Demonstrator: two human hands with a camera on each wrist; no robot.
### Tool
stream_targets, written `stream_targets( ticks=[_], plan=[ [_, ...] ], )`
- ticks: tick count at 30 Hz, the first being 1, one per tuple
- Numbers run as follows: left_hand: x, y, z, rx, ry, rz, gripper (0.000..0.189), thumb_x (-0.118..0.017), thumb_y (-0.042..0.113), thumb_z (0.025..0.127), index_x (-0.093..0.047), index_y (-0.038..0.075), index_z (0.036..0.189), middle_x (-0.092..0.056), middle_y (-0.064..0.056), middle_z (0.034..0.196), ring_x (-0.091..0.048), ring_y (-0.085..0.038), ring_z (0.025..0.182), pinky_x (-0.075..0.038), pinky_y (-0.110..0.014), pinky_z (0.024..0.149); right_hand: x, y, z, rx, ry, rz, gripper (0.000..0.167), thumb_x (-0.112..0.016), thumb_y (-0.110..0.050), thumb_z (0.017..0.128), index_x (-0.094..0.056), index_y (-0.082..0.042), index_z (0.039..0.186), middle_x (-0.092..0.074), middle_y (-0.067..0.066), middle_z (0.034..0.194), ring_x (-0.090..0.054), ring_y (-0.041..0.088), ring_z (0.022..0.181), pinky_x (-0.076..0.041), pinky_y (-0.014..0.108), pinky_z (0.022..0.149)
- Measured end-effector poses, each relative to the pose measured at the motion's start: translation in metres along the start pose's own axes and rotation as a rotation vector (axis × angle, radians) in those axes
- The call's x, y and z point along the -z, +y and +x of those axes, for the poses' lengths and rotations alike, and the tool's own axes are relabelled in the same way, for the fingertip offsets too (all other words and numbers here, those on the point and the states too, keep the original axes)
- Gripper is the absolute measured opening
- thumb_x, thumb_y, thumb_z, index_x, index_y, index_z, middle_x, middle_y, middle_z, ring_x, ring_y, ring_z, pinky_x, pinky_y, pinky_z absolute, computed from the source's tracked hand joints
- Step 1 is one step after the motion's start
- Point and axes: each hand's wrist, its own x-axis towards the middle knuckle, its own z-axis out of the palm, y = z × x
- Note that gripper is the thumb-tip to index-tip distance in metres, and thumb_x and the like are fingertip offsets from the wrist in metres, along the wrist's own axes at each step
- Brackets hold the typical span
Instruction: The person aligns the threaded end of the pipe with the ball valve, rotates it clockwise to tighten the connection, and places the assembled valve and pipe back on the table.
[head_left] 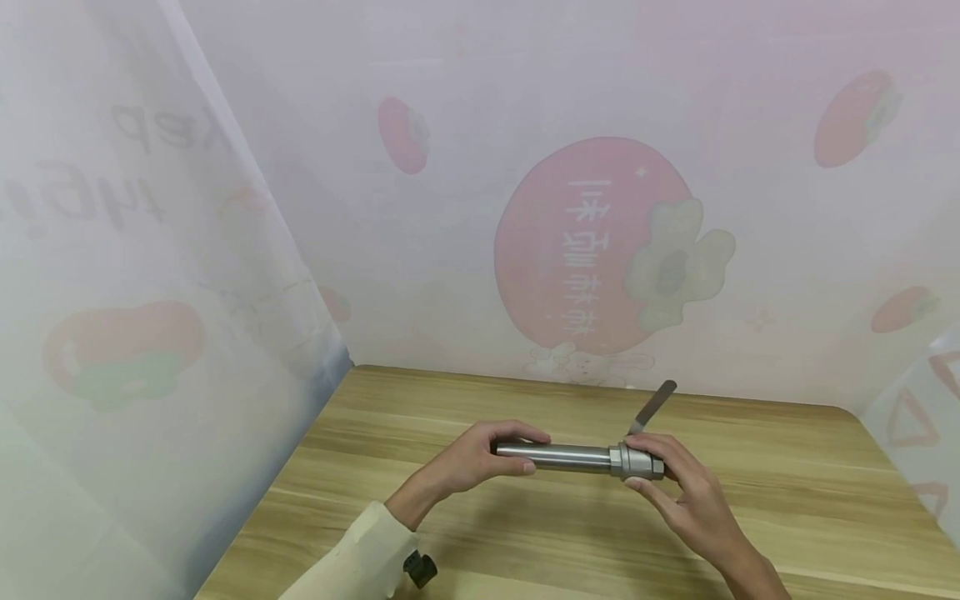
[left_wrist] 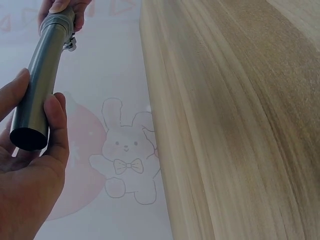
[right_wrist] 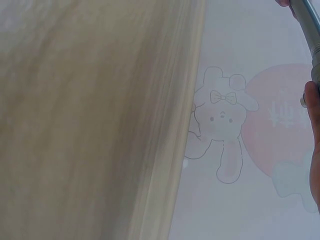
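A smooth steel pipe point(head_left: 570, 457) lies level across the head view, joined at its right end to a ball valve point(head_left: 637, 462). The valve's flat lever handle point(head_left: 655, 406) slants up and to the right, away from me. My left hand point(head_left: 480, 458) grips the pipe's free end between thumb and fingers. With thumb and fingers on either side, my right hand point(head_left: 690, 500) holds the valve body. In the left wrist view the pipe's dark round end point(left_wrist: 29, 139) faces the camera. Only the edge of the right hand point(right_wrist: 314, 140) shows in the right wrist view.
Below the hands is a wood-grain table point(head_left: 525, 550). Pale printed curtains point(head_left: 450, 275) stand behind it and along the left side point(head_left: 112, 267). A small black device point(head_left: 420, 569) sits at the left sleeve's cuff.
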Motion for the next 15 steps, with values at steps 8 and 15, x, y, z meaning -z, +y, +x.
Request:
stream_targets(
  ticks=[8, 15],
  plan=[
    [-0.0007, -0.0002, 0.0003, 0.002, 0.003, 0.021, 0.043, -0.077, 0.013, 0.103, -0.071, 0.019, 0.144, -0.072, -0.003, 0.142, -0.069, -0.017, 0.116, -0.059, -0.028, 0.094, -0.0003, -0.0008, 0.0001, -0.002, -0.001, 0.01, 0.071, -0.086, 0.021, 0.077, -0.065, -0.001, 0.142, -0.069, 0.012, 0.132, -0.065, -0.003, 0.12, -0.059, 0.014, 0.092],
    [-0.0013, 0.0004, -0.0003, 0.014, 0.01, 0.015, 0.045, -0.083, 0.023, 0.1, -0.072, 0.029, 0.143, -0.071, 0.003, 0.142, -0.069, -0.021, 0.119, -0.06, -0.031, 0.095, 0.0001, -0.0019, 0.0003, 0.0, 0.003, 0.008, 0.072, -0.086, 0.02, 0.077, -0.065, -0.001, 0.142, -0.069, 0.012, 0.131, -0.065, -0.003, 0.118, -0.059, 0.013, 0.091]
  ],
)
